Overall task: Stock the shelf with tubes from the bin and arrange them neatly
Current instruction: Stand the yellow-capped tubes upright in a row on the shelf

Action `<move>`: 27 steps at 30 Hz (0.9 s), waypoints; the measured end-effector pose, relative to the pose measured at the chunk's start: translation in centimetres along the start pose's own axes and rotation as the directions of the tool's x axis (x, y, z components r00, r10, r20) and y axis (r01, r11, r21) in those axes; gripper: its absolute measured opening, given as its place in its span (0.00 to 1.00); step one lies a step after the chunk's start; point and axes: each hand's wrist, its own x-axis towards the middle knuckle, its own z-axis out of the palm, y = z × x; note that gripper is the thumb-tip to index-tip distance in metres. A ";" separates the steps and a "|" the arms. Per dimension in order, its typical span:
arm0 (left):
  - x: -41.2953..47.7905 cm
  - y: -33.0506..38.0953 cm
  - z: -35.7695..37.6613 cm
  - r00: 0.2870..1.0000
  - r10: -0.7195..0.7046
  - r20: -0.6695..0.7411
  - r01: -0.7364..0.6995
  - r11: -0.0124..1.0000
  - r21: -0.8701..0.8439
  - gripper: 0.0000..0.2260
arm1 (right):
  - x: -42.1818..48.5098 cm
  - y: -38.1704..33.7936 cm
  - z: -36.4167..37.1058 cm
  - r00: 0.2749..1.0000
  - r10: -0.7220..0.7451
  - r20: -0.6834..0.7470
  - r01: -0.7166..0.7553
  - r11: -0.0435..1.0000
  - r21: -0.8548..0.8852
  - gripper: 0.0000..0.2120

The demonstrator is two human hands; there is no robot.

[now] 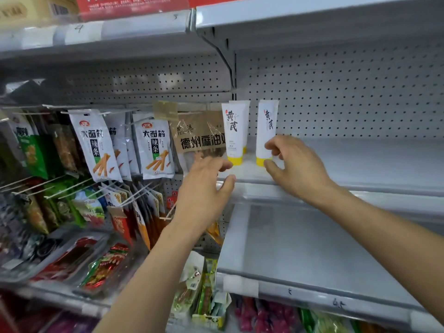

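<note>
Up at the left end of the gray shelf [360, 164], right by its front edge, the tubes stand upright on their yellow caps [234, 161]. There's a left tube [232, 133] and a right tube [265, 126], each with another tucked behind it. They're white and glossy with dark lettering down the front. I'd guess they're light and soft-sided, kinda slick, and tippy on such a small base, so grab low near the stiffer cap instead of squeezing the middle. The right hand [298, 167] has its finger and thumb curled round the bottom of the right tube. The left hand [204, 188] is loosely spread and holding nothing, fingertips just beside the left tube's cap; can't tell if they touch.
</note>
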 end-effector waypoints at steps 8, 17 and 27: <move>-11.2 -2.6 0.0 0.964 -0.239 0.118 0.250 0.964 -0.089 0.09 | -9.1 -4.1 3.1 0.960 -0.266 0.088 0.264 0.964 0.038 0.08; -28.2 -13.7 6.9 0.646 -0.540 0.540 0.641 0.767 0.000 0.07 | -21.5 -5.4 18.4 0.743 -0.183 0.644 0.061 0.976 0.207 0.09; -41.1 -22.2 19.7 0.094 -0.766 0.637 0.932 0.292 0.214 0.17 | -37.4 -1.5 34.5 0.095 0.075 0.993 -0.212 0.976 -0.053 0.15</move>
